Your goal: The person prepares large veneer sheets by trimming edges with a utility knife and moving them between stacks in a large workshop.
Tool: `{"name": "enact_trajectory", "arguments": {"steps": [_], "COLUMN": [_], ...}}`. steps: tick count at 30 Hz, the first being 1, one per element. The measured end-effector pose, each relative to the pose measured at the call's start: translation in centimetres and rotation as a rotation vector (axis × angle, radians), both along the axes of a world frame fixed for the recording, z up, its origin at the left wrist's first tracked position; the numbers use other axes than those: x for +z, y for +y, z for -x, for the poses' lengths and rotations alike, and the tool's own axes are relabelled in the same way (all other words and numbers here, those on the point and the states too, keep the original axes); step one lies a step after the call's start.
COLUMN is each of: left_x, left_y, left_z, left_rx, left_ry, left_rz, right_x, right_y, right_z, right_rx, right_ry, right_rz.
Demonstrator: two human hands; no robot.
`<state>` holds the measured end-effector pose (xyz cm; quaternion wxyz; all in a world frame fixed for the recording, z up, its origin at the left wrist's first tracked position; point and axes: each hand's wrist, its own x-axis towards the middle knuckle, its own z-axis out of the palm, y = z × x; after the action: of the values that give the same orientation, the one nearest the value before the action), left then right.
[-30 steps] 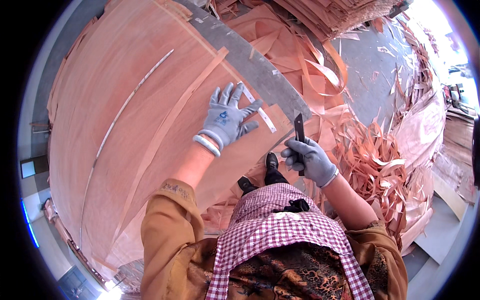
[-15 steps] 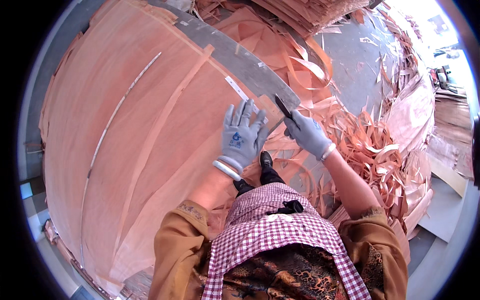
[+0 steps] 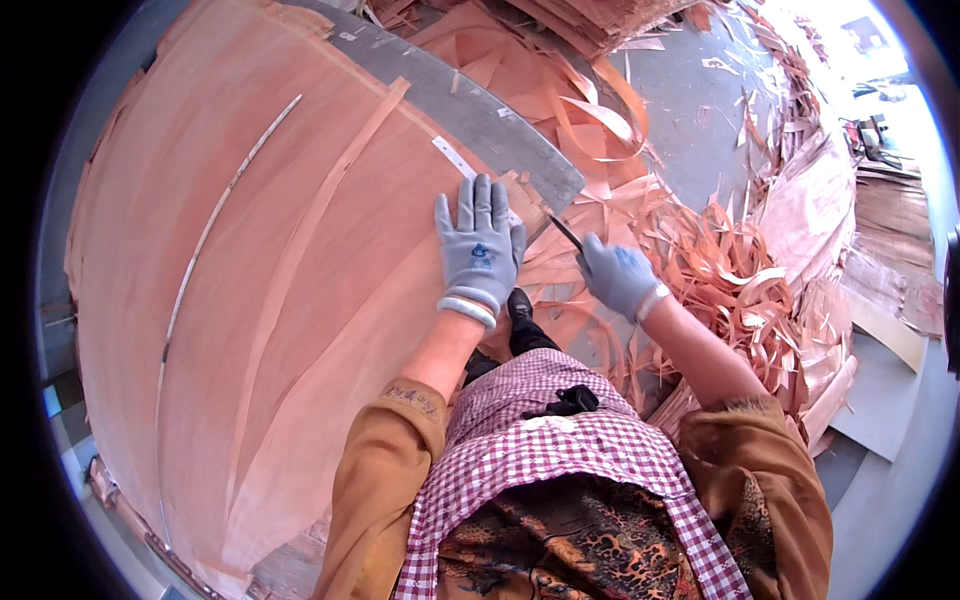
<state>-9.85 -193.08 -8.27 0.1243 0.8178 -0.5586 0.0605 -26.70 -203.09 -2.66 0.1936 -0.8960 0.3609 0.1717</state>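
A wide, thin sheet of reddish wood veneer (image 3: 370, 250) spreads before me on the left, with a grey board edge (image 3: 450, 95) along its far side. My left hand (image 3: 474, 262), in a grey glove, lies flat on it with fingers stretched forward. A white marked strip, like a short ruler (image 3: 452, 156), runs partly under those fingers. My gloved right hand (image 3: 618, 277) is closed round a dark knife (image 3: 565, 233). The blade points to the veneer's near right corner; whether its tip touches is too small to tell.
Curled veneer offcuts (image 3: 735, 270) heap up on the right. A stack of veneer (image 3: 610, 18) stands at the far side, and a long narrow white strip (image 3: 225, 210) lies across the sheet. Larger wood sheets (image 3: 885, 250) are piled at far right.
The knife has swung from pointing past the board's end down to the veneer corner. My left hand's fingers have drawn closer together and lie straighter. The view has shifted slightly.
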Motion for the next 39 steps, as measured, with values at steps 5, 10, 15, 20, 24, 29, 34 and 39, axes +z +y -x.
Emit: {"name": "enact_trajectory", "arguments": {"steps": [5, 10, 15, 20, 24, 29, 34, 39], "left_x": [-0.1, 1.7, 3.8, 2.5, 1.4, 1.9, 2.0, 2.5], "left_y": [-0.6, -0.4, -2.8, -2.9, -3.5, -3.8, -4.5, -4.8], "left_z": [0.5, -0.2, -5.9, -12.3, -11.9, -11.6, -11.9, -11.9], "left_rx": [-0.021, -0.054, 0.190, 0.683, 0.764, 0.757, 0.748, 0.762], "left_ry": [0.061, 0.070, 0.007, -0.086, -0.058, -0.028, -0.006, 0.017], "left_rz": [0.070, 0.001, 0.002, -0.218, -0.257, -0.305, -0.265, -0.294], "right_x": [-1.6, -1.5, -3.7, -4.8, -5.4, -3.9, -1.7, -3.3], "right_y": [-1.7, -7.0, -12.9, -21.2, -29.1, -33.8, -34.3, -35.1], "right_z": [11.9, 9.2, 6.4, 7.2, 8.3, 2.4, -7.1, -16.9], "right_rx": [-0.360, -0.560, -0.543, -0.358, -0.324, -0.331, 0.005, 0.389], "right_ry": [-0.046, -0.420, -0.613, -0.545, -0.503, -0.512, -0.203, -0.213], "right_rz": [-0.384, -0.658, -0.891, -0.946, -0.989, -1.110, -1.018, -0.937]}}
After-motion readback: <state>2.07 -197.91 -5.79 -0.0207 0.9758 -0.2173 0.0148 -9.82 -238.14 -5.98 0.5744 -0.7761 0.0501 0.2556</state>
